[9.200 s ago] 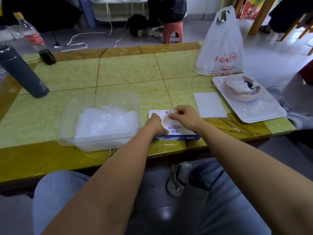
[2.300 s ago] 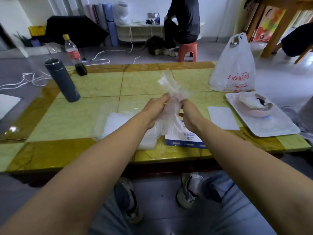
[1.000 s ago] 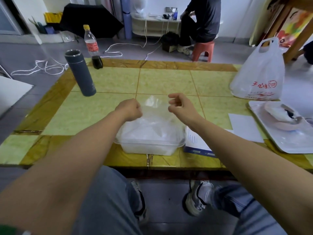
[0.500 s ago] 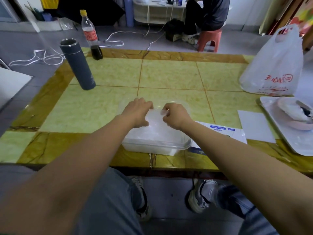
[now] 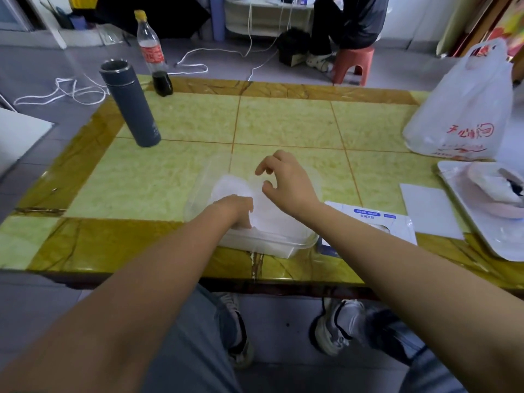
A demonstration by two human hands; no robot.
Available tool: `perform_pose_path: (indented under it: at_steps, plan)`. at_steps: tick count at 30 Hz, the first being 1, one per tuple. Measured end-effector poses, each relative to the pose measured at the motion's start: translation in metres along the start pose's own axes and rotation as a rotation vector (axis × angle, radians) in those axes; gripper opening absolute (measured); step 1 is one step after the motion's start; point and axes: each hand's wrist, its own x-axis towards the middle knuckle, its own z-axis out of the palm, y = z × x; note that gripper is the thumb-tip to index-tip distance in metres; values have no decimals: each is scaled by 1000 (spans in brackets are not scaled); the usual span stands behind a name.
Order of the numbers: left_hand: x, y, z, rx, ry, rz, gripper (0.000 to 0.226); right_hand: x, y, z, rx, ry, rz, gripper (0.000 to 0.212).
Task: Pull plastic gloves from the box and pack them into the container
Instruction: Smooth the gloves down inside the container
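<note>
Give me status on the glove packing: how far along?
Done: a pile of plastic gloves sits in the container. In hand: the left hand is down on that pile, apparently tucking it in; the right hand hovers above, holding nothing. Left: the glove box lies beside the container, so more pulls probably follow; its remaining count is not visible.

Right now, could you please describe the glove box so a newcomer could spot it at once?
Start at the green tiled table and find the clear container at its near edge. The glove box lies flat right of it; unlike the plain white sheet beside it, it carries blue print.
</note>
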Motion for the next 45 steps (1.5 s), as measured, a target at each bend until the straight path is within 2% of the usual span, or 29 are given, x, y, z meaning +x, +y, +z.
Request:
perform_pose_path:
  at_steps: [1, 3, 5, 6, 9, 11, 13, 16, 17, 18, 19, 22, 24, 26, 28, 30, 33, 35, 39, 40, 42, 43, 45]
  plan:
    - [0, 0, 2, -10, -36, -11, 56, -1, -7, 0, 89, -29, 4, 20]
    - [0, 1, 7, -30, -97, -48, 60, -3, -15, 3, 178, -255, 138, 18]
    - [-3, 2, 11, -35, -136, -70, 64, -6, -14, 10, 107, -522, 300, 20]
    - [-7, 4, 12, -35, -155, -76, 63, -8, -10, 14, 64, -602, 368, 21]
    - [-14, 10, 12, -33, -190, -77, 63, -18, 6, 16, -3, -734, 554, 11]
    - [-18, 17, 8, 10, -200, -72, 62, -21, 13, 15, 18, -772, 634, 16]
    - [-19, 23, 2, 81, -119, -48, 50, -19, 17, 13, 84, -734, 651, 26]
    - [-25, 39, -8, 143, 215, -12, 16, -14, 12, 17, 145, -675, 622, 29]
    - [-25, 44, -10, 125, 296, -12, 13, -14, 10, 19, 159, -689, 640, 29]
    - [-23, 47, -11, 81, 293, -20, 16, -15, 9, 21, 168, -722, 664, 30]
    - [-21, 48, -10, 18, 208, -30, 19, -17, 7, 23, 159, -772, 682, 32]
    - [-9, 38, -3, -139, -238, -126, 19, -21, 12, 24, 76, -876, 684, 43]
    - [-8, 24, 3, -133, -290, -206, 33, -21, 16, 22, 101, -853, 692, 55]
    - [-5, 12, 8, -167, -183, -251, 67, -21, 21, 19, 143, -843, 688, 70]
    - [-3, 5, 11, -219, -162, -264, 94, -22, 25, 19, 143, -874, 678, 82]
    - [-2, 3, 15, -206, -190, -282, 101, -23, 26, 20, 89, -898, 651, 85]
    - [-4, 6, 15, -169, -196, -289, 96, -24, 26, 19, 55, -912, 635, 83]
    - [-8, 6, 8, -177, -209, -261, 80, -24, 23, 14, 138, -905, 663, 79]
    - [-28, 12, -7, -197, -164, -243, 51, -25, 11, 2, 334, -697, 711, 57]
    - [-34, 17, -12, -165, -113, -238, 42, -23, 8, -4, 374, -619, 684, 50]
    - [-46, 31, -23, -10, 89, -214, 19, -21, 4, -18, 412, -466, 589, 39]
    - [-51, 41, -27, 49, 214, -193, 13, -23, 3, -30, 420, -388, 537, 34]
    - [-56, 58, -34, 9, 392, -148, 15, -27, 7, -49, 418, -245, 476, 22]
